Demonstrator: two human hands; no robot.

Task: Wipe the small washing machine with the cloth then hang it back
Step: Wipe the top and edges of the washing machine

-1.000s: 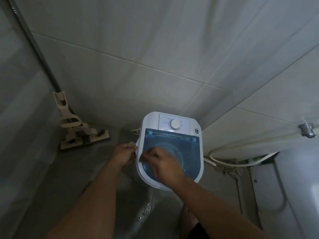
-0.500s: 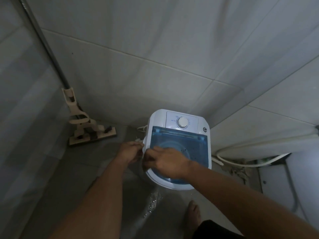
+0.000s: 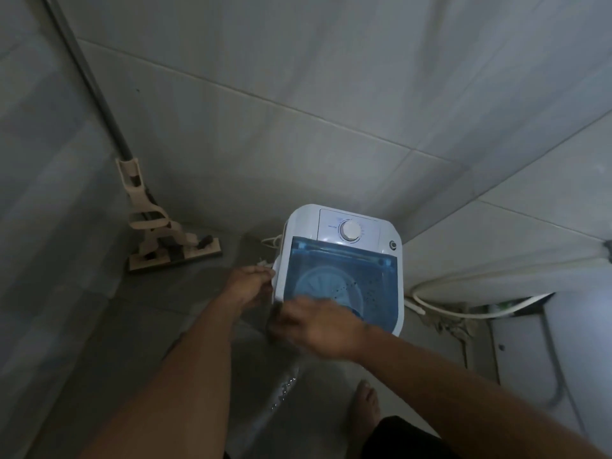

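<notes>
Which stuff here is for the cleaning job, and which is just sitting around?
For the job: washing machine, left hand at its side, right hand at its front corner. The cloth is too blurred to pick out.

Just sitting around: mop, white hose.

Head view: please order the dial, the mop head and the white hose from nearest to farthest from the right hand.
From the right hand:
1. Dial, straight beyond it, at the machine's back edge.
2. White hose, out to its right, on the floor by the wall.
3. Mop head, far left, in the corner.
</notes>
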